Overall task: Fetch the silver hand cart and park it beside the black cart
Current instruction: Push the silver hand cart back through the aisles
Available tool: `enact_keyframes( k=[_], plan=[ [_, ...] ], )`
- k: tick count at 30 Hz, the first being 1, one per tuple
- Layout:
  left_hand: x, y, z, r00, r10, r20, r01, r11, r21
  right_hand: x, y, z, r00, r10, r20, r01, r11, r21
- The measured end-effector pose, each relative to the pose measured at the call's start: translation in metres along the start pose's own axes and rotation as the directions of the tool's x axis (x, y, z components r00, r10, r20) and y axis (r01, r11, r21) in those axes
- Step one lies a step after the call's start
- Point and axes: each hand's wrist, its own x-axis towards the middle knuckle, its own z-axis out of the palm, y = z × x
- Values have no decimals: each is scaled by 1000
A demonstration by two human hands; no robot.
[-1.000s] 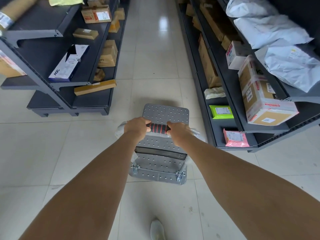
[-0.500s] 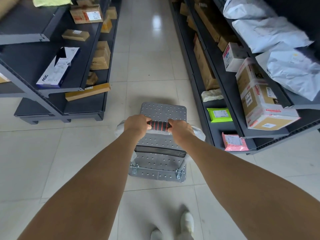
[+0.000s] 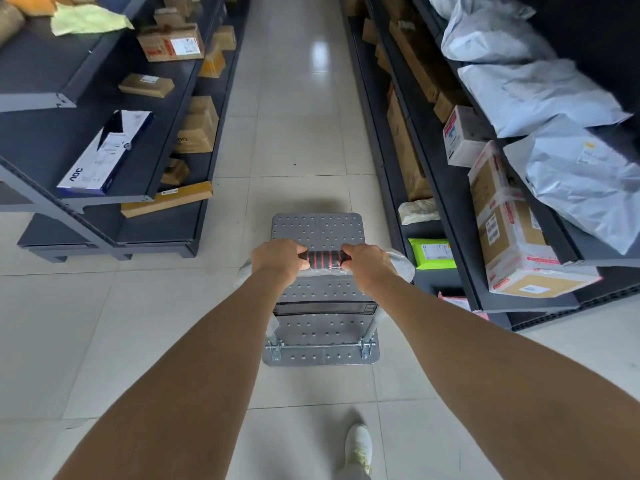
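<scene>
Left rack (image 3: 45, 133) stands well apart. Our left hand (image 3: 275, 259) is clamped on the handle (image 3: 323, 259), and our right hand (image 3: 369, 268) grips it too, both equally near. The silver hand cart (image 3: 317, 226) sits dead ahead on tile, long axis down the aisle, close beside the right rack (image 3: 457, 209). Black cart not visible; we judge more pushing is needed.

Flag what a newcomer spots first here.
Centre frame, the left hand and right hand grip the black-and-red ribbed handle of a silver perforated metal hand cart on pale floor tiles. Low on the dark right-hand shelving a bright green packet pops, with grey plastic mailer bags above.
</scene>
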Motion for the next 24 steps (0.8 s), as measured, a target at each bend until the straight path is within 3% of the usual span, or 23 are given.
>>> enact_keyframes(
  k=[14, 24],
  plan=[
    [60, 63, -17, 999, -25, -28, 26, 999, 30, 71, 62, -48, 996, -85, -25, 83, 995, -58],
    [86, 66, -31, 999, -12, -43, 16, 995, 94, 102, 59, -68, 997, -83, 8, 83, 992, -95]
  ],
)
